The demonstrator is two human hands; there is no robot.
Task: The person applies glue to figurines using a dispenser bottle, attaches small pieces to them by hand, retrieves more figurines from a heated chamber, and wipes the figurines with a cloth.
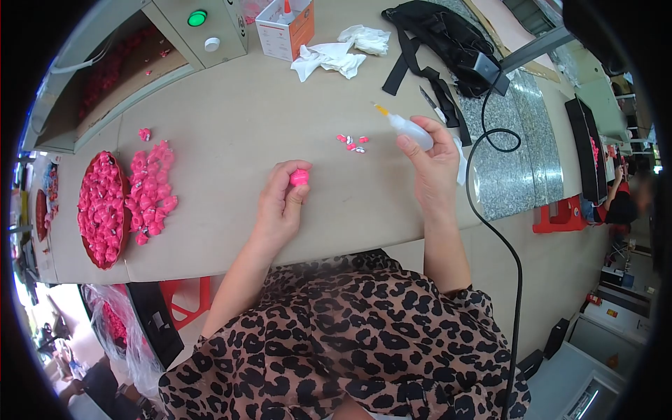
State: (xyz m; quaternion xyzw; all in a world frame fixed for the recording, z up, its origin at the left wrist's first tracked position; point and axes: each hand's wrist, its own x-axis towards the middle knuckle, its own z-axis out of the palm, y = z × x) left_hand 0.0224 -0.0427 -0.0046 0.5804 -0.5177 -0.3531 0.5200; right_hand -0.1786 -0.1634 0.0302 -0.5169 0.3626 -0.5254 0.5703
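Between the thumb and fingers of my left hand (280, 201) is a small round pink piece (299, 177), held above the table. My right hand (435, 162) grips a white squeeze bottle (411, 132) whose thin orange tip points up and to the left. Several tiny pink and silver parts (352, 143) lie on the table between the two hands, nearer the bottle. At the left, a red oval tray (127, 241) is heaped with pink pieces, and more pink pieces (150, 185) lie loose beside it.
A machine box with a green button (197, 18) stands at the back left. Behind are an orange-and-white box (285, 33), crumpled white tissues (329, 59), a black strap bag (441, 35) and a knife (432, 103). A black cable (500, 241) runs down the right.
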